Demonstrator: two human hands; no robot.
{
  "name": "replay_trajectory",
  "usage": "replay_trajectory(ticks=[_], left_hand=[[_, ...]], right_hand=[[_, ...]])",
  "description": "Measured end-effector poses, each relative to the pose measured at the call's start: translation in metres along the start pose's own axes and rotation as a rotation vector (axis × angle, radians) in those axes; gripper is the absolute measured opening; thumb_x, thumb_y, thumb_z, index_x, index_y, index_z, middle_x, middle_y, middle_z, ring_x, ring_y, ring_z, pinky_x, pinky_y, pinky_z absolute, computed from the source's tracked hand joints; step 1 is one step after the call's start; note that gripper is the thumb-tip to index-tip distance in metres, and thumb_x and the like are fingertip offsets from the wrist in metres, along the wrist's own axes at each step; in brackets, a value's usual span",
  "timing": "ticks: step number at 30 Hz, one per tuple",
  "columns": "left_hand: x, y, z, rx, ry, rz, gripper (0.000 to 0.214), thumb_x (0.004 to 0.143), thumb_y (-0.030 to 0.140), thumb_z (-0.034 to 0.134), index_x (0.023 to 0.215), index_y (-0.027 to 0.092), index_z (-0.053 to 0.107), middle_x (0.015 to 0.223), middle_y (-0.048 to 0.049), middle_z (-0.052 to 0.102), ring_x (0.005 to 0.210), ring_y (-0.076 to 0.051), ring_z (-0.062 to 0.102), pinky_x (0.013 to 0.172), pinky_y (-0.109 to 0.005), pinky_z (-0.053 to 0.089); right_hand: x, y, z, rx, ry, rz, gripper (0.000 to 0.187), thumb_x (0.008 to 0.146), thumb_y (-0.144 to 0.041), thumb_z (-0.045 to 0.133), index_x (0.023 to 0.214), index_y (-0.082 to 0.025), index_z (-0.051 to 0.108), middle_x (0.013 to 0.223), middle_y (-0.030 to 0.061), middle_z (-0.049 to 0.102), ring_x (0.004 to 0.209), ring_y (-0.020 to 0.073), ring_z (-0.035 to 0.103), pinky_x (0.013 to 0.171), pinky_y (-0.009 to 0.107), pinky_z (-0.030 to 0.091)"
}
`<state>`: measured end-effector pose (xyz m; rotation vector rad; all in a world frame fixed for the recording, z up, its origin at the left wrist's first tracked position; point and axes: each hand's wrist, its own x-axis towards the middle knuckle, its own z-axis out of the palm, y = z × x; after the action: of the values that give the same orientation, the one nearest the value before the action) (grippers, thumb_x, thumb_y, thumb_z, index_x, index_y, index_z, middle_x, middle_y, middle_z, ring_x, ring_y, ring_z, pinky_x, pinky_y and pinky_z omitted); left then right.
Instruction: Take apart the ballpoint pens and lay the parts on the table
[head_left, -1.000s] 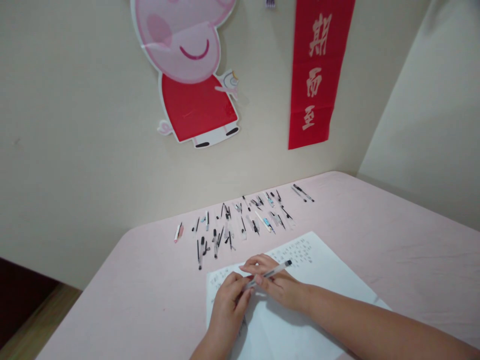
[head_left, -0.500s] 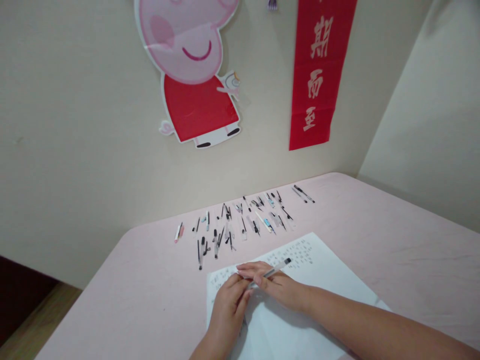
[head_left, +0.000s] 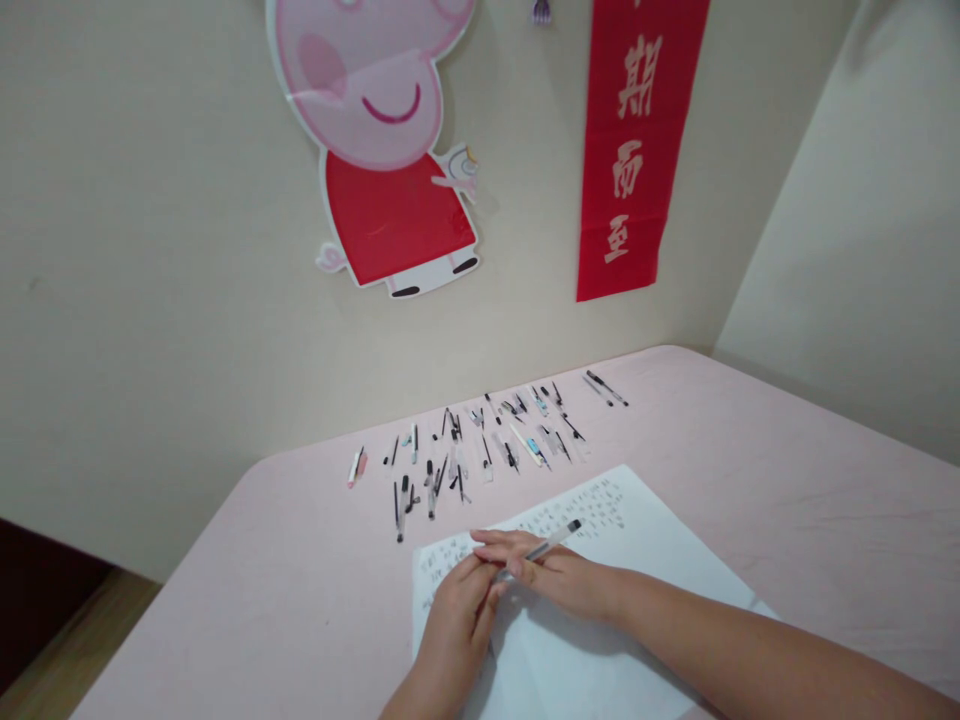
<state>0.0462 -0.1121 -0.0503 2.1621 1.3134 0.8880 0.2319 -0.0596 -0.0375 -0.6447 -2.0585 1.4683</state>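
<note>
A clear-barrelled pen (head_left: 553, 540) with a black end slants up to the right between my two hands. My right hand (head_left: 566, 580) is closed around its barrel, thumb over it and fingers reaching left. Against those fingers, my left hand (head_left: 461, 610) is closed at the pen's lower end, which the fingers hide. Both hands rest over a white sheet of paper (head_left: 592, 650) with rows of handwritten characters near its far edge. The hands cover part of the writing.
Beyond the paper, several pens, caps and pen parts (head_left: 457, 455) lie scattered on the pink-covered table (head_left: 300, 590). Two pens (head_left: 606, 388) lie apart at the back right. A wall (head_left: 187, 250) with a pig cutout (head_left: 401, 215) and a red banner (head_left: 626, 200) borders the far edge.
My hands and the pen stay in nearly the same place, with only a slight shift of the fingers. The view has moved very slightly.
</note>
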Motion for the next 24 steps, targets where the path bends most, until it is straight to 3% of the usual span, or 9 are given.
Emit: replay_trajectory(ticks=[5,9,13,16,18,21,24], left_hand=[[0.002,0.002,0.001,-0.016,0.045,-0.007,0.031,0.091,0.028,0.044,0.114,0.022,0.064,0.112,-0.0104,0.066,0.107,-0.022,0.059,0.093,-0.035,0.046],[0.003,0.002,0.001,-0.014,0.060,-0.062,0.029,0.092,0.031,0.043,0.106,0.021,0.067,0.092,-0.0086,0.066,0.087,-0.021,0.062,0.078,-0.033,0.049],[0.004,-0.001,0.000,-0.020,0.107,-0.136,0.029,0.091,0.034,0.043,0.100,0.021,0.067,0.084,-0.0068,0.063,0.080,-0.020,0.060,0.073,-0.032,0.048],[0.004,-0.003,-0.001,-0.033,0.164,-0.182,0.029,0.091,0.035,0.044,0.095,0.020,0.068,0.082,-0.0068,0.062,0.080,-0.020,0.059,0.072,-0.032,0.047],[0.004,-0.004,0.000,-0.038,0.184,-0.203,0.029,0.090,0.036,0.045,0.094,0.020,0.068,0.080,-0.0065,0.061,0.078,-0.020,0.058,0.071,-0.032,0.047],[0.004,-0.005,0.000,-0.058,0.195,-0.219,0.029,0.089,0.038,0.046,0.093,0.021,0.069,0.079,-0.0061,0.060,0.077,-0.020,0.057,0.070,-0.032,0.046],[0.004,-0.008,0.003,-0.093,0.250,-0.260,0.030,0.086,0.040,0.050,0.101,0.019,0.067,0.080,-0.0058,0.061,0.073,-0.019,0.057,0.068,-0.031,0.047]], right_hand=[[0.001,0.007,0.004,0.011,0.087,-0.023,0.052,0.094,-0.054,0.034,0.128,-0.023,0.056,0.135,0.0127,0.052,0.127,0.0237,0.043,0.109,0.045,0.027],[0.004,0.013,0.003,0.028,0.164,-0.043,0.053,0.090,-0.057,0.042,0.124,-0.021,0.060,0.124,0.0137,0.058,0.119,0.0254,0.050,0.103,0.045,0.034],[0.006,0.015,-0.004,0.155,0.357,-0.012,0.053,0.082,-0.060,0.053,0.113,-0.019,0.065,0.094,0.0077,0.062,0.088,0.0193,0.058,0.080,0.035,0.047],[0.007,0.012,-0.011,0.272,0.574,0.088,0.048,0.078,-0.060,0.058,0.099,-0.018,0.066,0.066,-0.0012,0.053,0.062,0.0130,0.050,0.059,0.026,0.042],[0.009,0.009,-0.015,0.313,0.669,0.105,0.042,0.076,-0.058,0.061,0.087,-0.018,0.065,0.056,-0.0046,0.046,0.054,0.0113,0.043,0.053,0.024,0.036],[0.012,0.006,-0.018,0.319,0.716,0.107,0.037,0.072,-0.054,0.065,0.071,-0.017,0.061,0.051,-0.0051,0.046,0.051,0.0104,0.041,0.052,0.024,0.033],[0.016,0.007,-0.023,0.333,0.727,0.123,0.038,0.070,-0.055,0.066,0.068,-0.017,0.061,0.046,-0.0060,0.043,0.047,0.0097,0.038,0.049,0.024,0.030]])
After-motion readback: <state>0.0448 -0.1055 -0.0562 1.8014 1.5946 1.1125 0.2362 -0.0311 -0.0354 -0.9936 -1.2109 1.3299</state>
